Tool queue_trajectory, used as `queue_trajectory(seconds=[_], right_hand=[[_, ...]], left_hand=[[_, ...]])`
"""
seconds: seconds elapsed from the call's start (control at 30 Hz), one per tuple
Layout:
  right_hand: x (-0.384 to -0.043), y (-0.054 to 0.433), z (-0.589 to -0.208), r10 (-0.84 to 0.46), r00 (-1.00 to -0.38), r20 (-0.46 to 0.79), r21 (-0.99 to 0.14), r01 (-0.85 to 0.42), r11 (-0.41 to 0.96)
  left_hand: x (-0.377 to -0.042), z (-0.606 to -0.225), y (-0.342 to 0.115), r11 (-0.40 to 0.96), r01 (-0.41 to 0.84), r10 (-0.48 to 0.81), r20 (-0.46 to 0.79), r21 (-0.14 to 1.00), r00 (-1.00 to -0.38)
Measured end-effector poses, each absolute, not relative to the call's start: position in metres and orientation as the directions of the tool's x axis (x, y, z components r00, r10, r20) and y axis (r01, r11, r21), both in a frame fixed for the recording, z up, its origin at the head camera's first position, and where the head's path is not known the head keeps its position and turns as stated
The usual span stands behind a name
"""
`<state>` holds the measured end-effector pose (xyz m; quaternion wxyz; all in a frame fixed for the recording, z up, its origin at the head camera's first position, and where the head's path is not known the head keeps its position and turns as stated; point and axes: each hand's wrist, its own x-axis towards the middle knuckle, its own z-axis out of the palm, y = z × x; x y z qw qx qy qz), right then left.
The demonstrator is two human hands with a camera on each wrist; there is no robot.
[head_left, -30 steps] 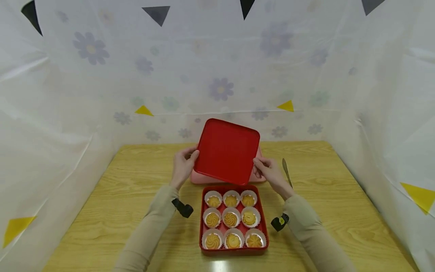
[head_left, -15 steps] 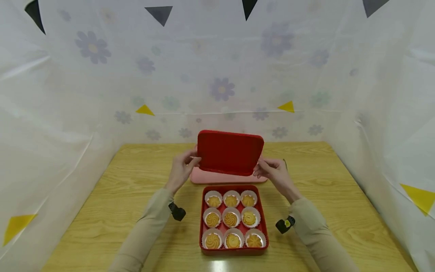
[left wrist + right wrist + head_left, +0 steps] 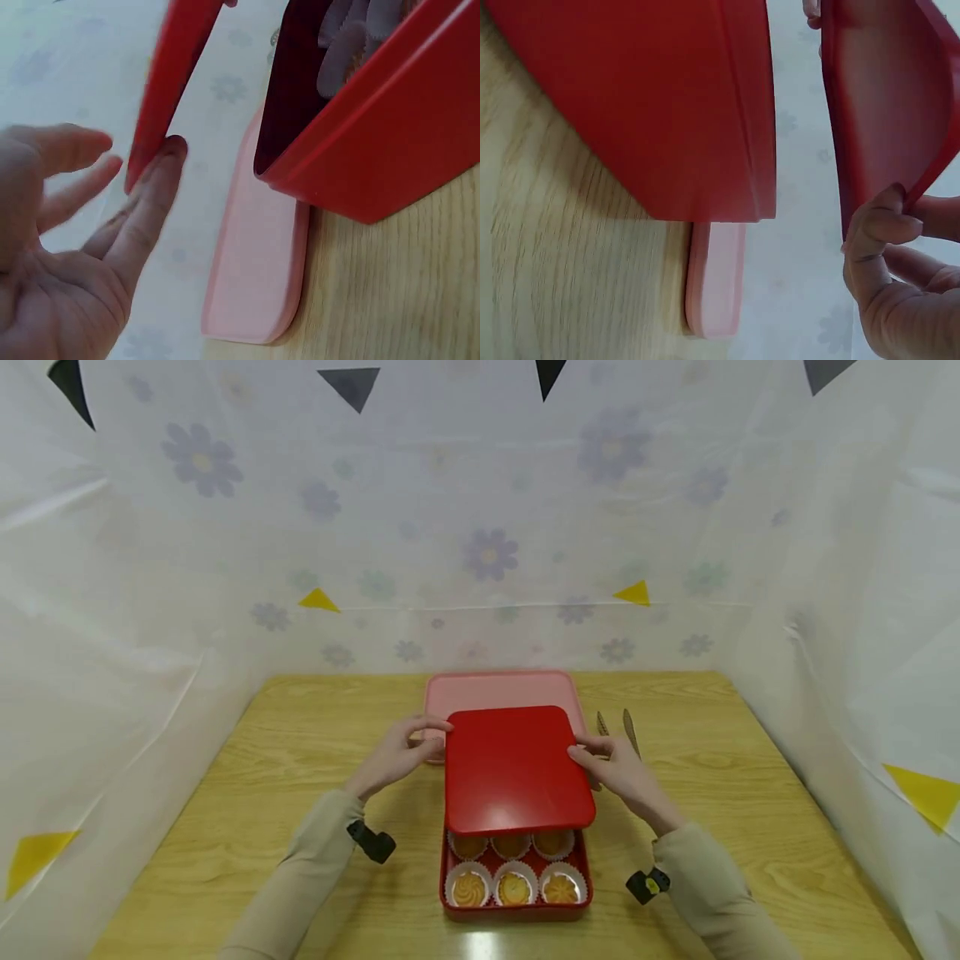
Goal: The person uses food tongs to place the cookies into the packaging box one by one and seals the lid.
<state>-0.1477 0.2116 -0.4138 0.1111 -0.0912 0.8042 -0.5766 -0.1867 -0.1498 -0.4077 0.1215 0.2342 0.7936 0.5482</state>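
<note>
A red square lid [image 3: 517,768] is tilted over the back part of a red box [image 3: 517,912] in the head view. Its front edge overlaps the box, leaving the front row of cookies [image 3: 513,889] in white paper cups in sight and the middle row partly so. The fingers of my left hand [image 3: 401,752] hold the lid's left edge, mostly extended in the left wrist view, with the lid's corner [image 3: 154,127] between them. On the opposite edge, my right hand [image 3: 618,772] pinches the lid between thumb and fingers. The back cookies are hidden beneath it.
Behind the lid, a pink tray [image 3: 502,687] lies at the table's far edge. Slim metal utensils [image 3: 631,731] lie to its right, partly hidden by my right hand. A patterned white sheet [image 3: 487,510] hangs behind the wooden table [image 3: 300,752].
The lid, raised with its underside facing me before, has been turned over and brought down towards me above the box. Both hands have moved nearer with it, uncovering more of the pink tray.
</note>
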Motion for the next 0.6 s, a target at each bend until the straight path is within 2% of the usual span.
queue_trajectory(seconds=[0.17,0.27,0.47,0.6], right_hand=[[-0.143,0.210,-0.419,-0.335,-0.942,-0.011,-0.885,-0.146,0.443],[-0.140,0.209,-0.420,-0.347,-0.938,-0.006,-0.851,-0.178,0.495],[-0.131,0.210,-0.420,-0.356,-0.930,-0.095,-0.810,-0.136,0.570],[-0.125,0.212,-0.422,-0.417,-0.903,-0.107,-0.833,-0.147,0.533]], left_hand=[[-0.185,-0.407,-0.141,0.325,0.088,0.430,-0.064,0.941,-0.901],[-0.184,-0.408,-0.135,0.358,0.034,0.373,-0.109,0.933,-0.921],[-0.181,-0.410,-0.128,0.411,0.013,0.370,-0.154,0.912,-0.916],[-0.178,-0.411,-0.124,0.454,0.022,0.383,-0.173,0.891,-0.907]])
